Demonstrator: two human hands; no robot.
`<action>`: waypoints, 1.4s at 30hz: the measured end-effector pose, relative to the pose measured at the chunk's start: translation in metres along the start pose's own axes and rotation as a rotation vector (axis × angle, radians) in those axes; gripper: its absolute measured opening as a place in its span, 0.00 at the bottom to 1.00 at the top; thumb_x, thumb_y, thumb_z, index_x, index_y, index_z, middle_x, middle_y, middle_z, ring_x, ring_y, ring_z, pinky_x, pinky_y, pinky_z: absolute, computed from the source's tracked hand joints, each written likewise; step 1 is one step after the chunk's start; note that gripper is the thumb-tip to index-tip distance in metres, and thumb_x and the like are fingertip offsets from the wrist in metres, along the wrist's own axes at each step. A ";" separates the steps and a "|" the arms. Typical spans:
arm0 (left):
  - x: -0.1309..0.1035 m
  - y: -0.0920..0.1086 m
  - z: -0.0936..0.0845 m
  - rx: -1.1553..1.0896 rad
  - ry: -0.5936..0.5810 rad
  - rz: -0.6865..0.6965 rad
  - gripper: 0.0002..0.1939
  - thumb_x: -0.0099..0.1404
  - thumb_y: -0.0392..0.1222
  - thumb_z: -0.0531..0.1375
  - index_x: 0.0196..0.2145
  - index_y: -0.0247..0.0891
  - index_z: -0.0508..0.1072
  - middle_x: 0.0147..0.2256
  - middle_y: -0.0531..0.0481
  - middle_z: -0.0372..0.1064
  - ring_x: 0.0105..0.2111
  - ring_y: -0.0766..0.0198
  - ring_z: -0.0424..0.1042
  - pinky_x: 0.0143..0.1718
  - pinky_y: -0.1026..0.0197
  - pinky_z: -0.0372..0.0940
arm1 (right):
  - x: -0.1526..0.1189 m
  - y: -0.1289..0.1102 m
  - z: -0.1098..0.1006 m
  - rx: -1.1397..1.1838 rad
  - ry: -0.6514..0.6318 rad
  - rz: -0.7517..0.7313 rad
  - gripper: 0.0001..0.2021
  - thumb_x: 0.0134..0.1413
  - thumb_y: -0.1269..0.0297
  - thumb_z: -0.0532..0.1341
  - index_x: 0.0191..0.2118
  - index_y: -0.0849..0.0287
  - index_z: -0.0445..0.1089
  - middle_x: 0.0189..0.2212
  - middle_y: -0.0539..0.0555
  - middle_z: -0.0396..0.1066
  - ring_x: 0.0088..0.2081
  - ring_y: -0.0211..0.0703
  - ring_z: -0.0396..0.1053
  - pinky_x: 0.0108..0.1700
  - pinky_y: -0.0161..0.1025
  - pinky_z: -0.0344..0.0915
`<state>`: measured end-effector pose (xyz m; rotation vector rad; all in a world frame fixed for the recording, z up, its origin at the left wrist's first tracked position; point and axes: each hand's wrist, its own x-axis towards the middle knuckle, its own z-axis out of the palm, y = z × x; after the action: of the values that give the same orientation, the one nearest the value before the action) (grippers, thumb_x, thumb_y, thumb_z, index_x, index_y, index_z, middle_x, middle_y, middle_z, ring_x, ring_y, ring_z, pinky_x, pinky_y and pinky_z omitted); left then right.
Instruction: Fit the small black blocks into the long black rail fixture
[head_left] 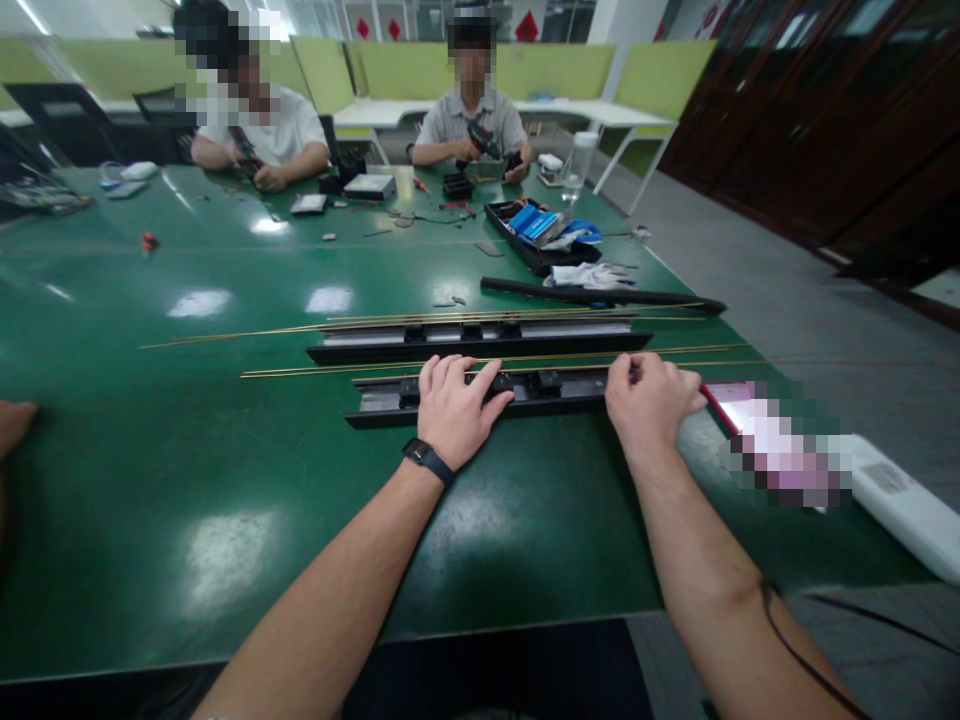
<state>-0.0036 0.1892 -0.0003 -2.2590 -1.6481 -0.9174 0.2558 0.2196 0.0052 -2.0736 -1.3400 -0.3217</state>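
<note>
My left hand (457,408) lies flat on the near black rail (382,402), fingers spread a little and pressed down over its top, the thumb stretched out to the right along the rail's upper edge. A dark watch (427,460) sits on that wrist. My right hand (651,400) is curled at the right end of the same rail, fingers folded in tight together; I cannot tell exactly what they pinch, because the knuckles hide the tips. A red handle (714,405) shows just to the right of that hand, running toward the near right.

The near rail lies lengthwise, left to right, on the green table (187,470), just beyond my wrists, with small black blocks (549,380) seated along its channel between my two hands. A second, longer black rail (480,343) lies parallel just beyond it. Thin brass rods (315,370) lie on the table between and beyond the two rails, also running left to right. Farther off, a long black bar (600,294) lies slightly tilted, with white gloves (589,274) just behind it and a black tray (534,232) holding blue parts beyond those.

At the near right edge of the table lies a white device (900,505). At the far side two people sit facing me, each with hands busy over small parts. A clear bottle (580,165) stands at the far right corner.
</note>
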 end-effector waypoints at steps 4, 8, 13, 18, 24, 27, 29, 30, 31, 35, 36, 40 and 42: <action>0.000 0.000 0.000 0.004 -0.006 -0.004 0.24 0.74 0.58 0.58 0.60 0.48 0.76 0.55 0.42 0.73 0.61 0.48 0.66 0.70 0.40 0.51 | 0.001 0.002 0.001 -0.005 0.012 0.010 0.18 0.65 0.54 0.53 0.40 0.57 0.78 0.39 0.63 0.75 0.46 0.58 0.62 0.46 0.51 0.51; 0.000 0.000 0.001 0.002 -0.008 -0.007 0.24 0.73 0.59 0.58 0.61 0.49 0.75 0.55 0.41 0.73 0.61 0.48 0.66 0.71 0.40 0.50 | 0.003 0.005 0.003 -0.008 0.027 0.013 0.18 0.64 0.53 0.53 0.40 0.57 0.78 0.40 0.63 0.76 0.47 0.58 0.62 0.45 0.51 0.51; 0.000 0.000 0.001 -0.004 -0.009 -0.013 0.23 0.73 0.58 0.58 0.60 0.49 0.75 0.55 0.42 0.73 0.61 0.48 0.66 0.70 0.40 0.50 | 0.004 0.005 0.002 0.000 0.022 0.022 0.19 0.65 0.54 0.52 0.39 0.57 0.78 0.40 0.64 0.76 0.47 0.58 0.63 0.45 0.51 0.51; 0.000 0.001 0.000 0.001 -0.013 -0.010 0.23 0.74 0.58 0.58 0.60 0.49 0.75 0.54 0.42 0.73 0.60 0.48 0.67 0.70 0.40 0.51 | 0.000 -0.001 -0.001 0.053 -0.013 0.008 0.16 0.65 0.53 0.55 0.42 0.55 0.76 0.39 0.59 0.77 0.46 0.56 0.63 0.46 0.50 0.50; 0.000 0.002 0.000 -0.003 -0.006 -0.010 0.23 0.73 0.58 0.58 0.60 0.49 0.75 0.54 0.42 0.73 0.60 0.49 0.67 0.70 0.40 0.51 | -0.004 -0.005 -0.002 0.085 -0.083 -0.084 0.17 0.66 0.51 0.54 0.42 0.55 0.75 0.36 0.57 0.76 0.45 0.53 0.63 0.46 0.48 0.49; 0.001 0.002 0.000 -0.003 -0.006 -0.007 0.23 0.73 0.58 0.58 0.60 0.49 0.75 0.54 0.42 0.73 0.60 0.49 0.67 0.70 0.40 0.51 | -0.005 -0.005 0.000 0.066 -0.078 -0.107 0.18 0.66 0.49 0.54 0.43 0.55 0.76 0.37 0.58 0.76 0.45 0.54 0.63 0.46 0.48 0.49; 0.001 0.002 0.000 -0.005 -0.006 -0.007 0.23 0.73 0.58 0.58 0.61 0.49 0.75 0.54 0.42 0.73 0.60 0.48 0.67 0.70 0.40 0.51 | -0.005 -0.004 0.002 0.052 -0.061 -0.111 0.19 0.66 0.48 0.54 0.42 0.55 0.76 0.37 0.58 0.76 0.46 0.54 0.63 0.46 0.48 0.49; 0.001 0.001 0.000 -0.006 -0.006 -0.007 0.23 0.73 0.58 0.58 0.61 0.49 0.75 0.54 0.42 0.73 0.60 0.48 0.66 0.70 0.40 0.51 | -0.005 -0.003 0.002 0.045 -0.048 -0.105 0.19 0.66 0.48 0.54 0.42 0.55 0.76 0.38 0.58 0.76 0.46 0.55 0.63 0.46 0.48 0.49; 0.001 0.001 0.000 -0.008 -0.005 -0.007 0.23 0.73 0.58 0.58 0.61 0.49 0.75 0.54 0.42 0.73 0.60 0.48 0.66 0.70 0.40 0.50 | -0.004 -0.002 0.003 0.038 -0.035 -0.090 0.19 0.66 0.48 0.54 0.42 0.55 0.77 0.38 0.59 0.76 0.47 0.55 0.63 0.47 0.49 0.50; 0.001 0.000 0.000 -0.001 -0.004 -0.005 0.24 0.73 0.58 0.58 0.61 0.49 0.75 0.55 0.42 0.73 0.61 0.48 0.66 0.71 0.40 0.50 | 0.000 0.001 0.003 0.005 -0.001 -0.001 0.19 0.65 0.50 0.55 0.41 0.56 0.78 0.40 0.62 0.76 0.48 0.58 0.63 0.47 0.51 0.51; 0.001 0.000 0.000 0.001 -0.004 -0.004 0.24 0.73 0.58 0.58 0.61 0.49 0.75 0.55 0.42 0.73 0.61 0.48 0.66 0.71 0.40 0.50 | 0.001 0.002 0.002 -0.002 0.005 0.017 0.19 0.65 0.50 0.55 0.42 0.56 0.78 0.41 0.63 0.76 0.49 0.59 0.63 0.48 0.52 0.51; 0.001 0.000 0.000 0.002 0.002 0.000 0.23 0.74 0.58 0.58 0.60 0.49 0.76 0.54 0.42 0.73 0.60 0.49 0.67 0.71 0.40 0.50 | 0.002 0.003 0.000 -0.008 0.005 0.043 0.18 0.64 0.52 0.55 0.43 0.57 0.79 0.43 0.65 0.75 0.49 0.60 0.63 0.47 0.53 0.52; 0.001 0.000 0.000 0.002 0.002 -0.001 0.23 0.74 0.58 0.58 0.60 0.49 0.76 0.54 0.42 0.73 0.60 0.49 0.67 0.71 0.40 0.50 | 0.001 0.002 0.000 -0.002 0.000 0.040 0.18 0.64 0.52 0.55 0.43 0.57 0.79 0.43 0.64 0.75 0.49 0.60 0.63 0.47 0.53 0.52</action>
<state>-0.0037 0.1900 -0.0001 -2.2550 -1.6492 -0.9170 0.2583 0.2200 0.0052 -2.0996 -1.2972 -0.3059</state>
